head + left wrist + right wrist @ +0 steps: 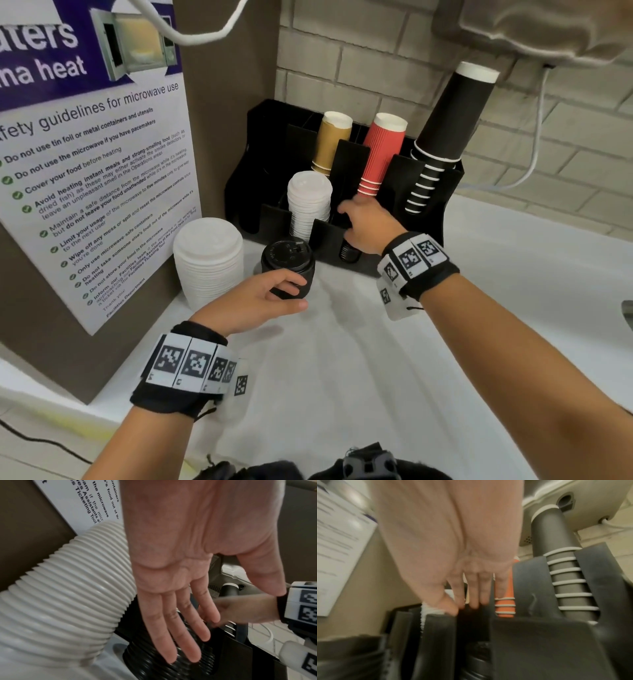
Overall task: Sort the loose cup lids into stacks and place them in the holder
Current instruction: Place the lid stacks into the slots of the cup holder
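A black lid stack (287, 267) stands on the white counter; my left hand (298, 291) lies against its near side with straight fingers (171, 642), thumb apart. A tall stack of large white lids (207, 260) stands just left of it. In the black holder (325, 236), small white lids (308, 202) fill one front slot. My right hand (346, 222) hovers at the neighbouring slot with fingers (474, 595) pointing down and nothing in them, thumb against the divider. Below it a few black lids (349, 255) sit in that slot.
Brown cups (332, 144), red cups (380, 154) and tall black cups (445, 137) lean out of the holder's back slots. A microwave poster (85, 171) on a brown panel bounds the left. A beige appliance (531, 27) overhangs top right. White counter (376, 359) spreads toward me.
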The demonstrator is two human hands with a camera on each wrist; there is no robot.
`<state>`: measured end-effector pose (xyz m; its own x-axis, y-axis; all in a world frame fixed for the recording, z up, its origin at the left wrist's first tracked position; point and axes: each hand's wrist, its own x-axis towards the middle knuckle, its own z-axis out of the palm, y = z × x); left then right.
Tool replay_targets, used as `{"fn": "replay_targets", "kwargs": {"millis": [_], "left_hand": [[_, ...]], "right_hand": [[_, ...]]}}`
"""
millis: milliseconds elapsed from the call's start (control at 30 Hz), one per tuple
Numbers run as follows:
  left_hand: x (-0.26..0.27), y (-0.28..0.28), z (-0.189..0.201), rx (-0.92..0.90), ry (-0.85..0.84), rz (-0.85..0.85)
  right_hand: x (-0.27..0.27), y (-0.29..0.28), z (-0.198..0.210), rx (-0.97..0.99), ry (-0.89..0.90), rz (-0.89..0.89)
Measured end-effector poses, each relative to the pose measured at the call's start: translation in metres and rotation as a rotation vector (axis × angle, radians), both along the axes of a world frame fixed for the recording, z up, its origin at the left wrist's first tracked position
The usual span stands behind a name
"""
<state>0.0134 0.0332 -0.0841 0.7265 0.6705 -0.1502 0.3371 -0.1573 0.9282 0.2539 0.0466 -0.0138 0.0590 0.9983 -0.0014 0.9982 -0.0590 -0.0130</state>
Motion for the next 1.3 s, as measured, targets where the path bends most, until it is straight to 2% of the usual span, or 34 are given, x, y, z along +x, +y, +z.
{"fn": "replay_targets", "kwargs": {"millis": [67,167,233,433,667,733,833,900,933,967,1033,1133,1300], "left_hand": [[0.002,-0.001,0.002,0.011,-0.001,-0.013],[0.000,-0.001,0.005,-0.014,0.021,-0.094],[-0.003,-0.002,0.007,-0.026,0.056,-0.146],[-0.015,-0.001,0.004,-0.030,0.103,-0.101],[-0.022,0.000,0.004,-0.004,0.083,-0.079],[-0.020,-0.001,0.005,0.028,0.026,-0.039],[-0.012,-0.006,0.011,0.225,-0.262,0.234],[-0.006,-0.008,0.019,0.398,-0.451,0.406],[-0.004,-0.008,0.023,0.458,-0.488,0.437],[-0.002,-0.009,0.026,0.473,-0.501,0.431],[0.001,-0.010,0.032,0.387,-0.508,0.348],[0.008,-0.010,0.033,0.216,-0.585,0.246],[0.004,-0.010,0.039,0.129,-0.601,0.159]], "right_hand": [[-0.017,-0.002,0.001,0.159,0.190,0.149],[-0.044,0.001,-0.003,-0.070,0.357,0.289],[-0.057,0.006,-0.010,-0.203,0.353,0.302],[-0.071,0.018,-0.027,-0.289,0.261,0.248],[-0.070,0.023,-0.037,-0.237,0.278,0.258],[-0.066,0.020,-0.033,-0.193,0.325,0.245],[-0.058,0.009,-0.016,-0.020,0.554,0.215],[-0.053,-0.006,-0.004,0.093,0.830,0.188],[-0.053,-0.016,0.001,0.108,0.993,0.176],[-0.055,-0.026,0.005,0.099,1.146,0.177],[-0.061,-0.043,0.007,0.071,1.351,0.232],[-0.067,-0.057,0.005,0.058,1.470,0.288],[-0.059,-0.071,0.003,0.028,1.570,0.236]]}}
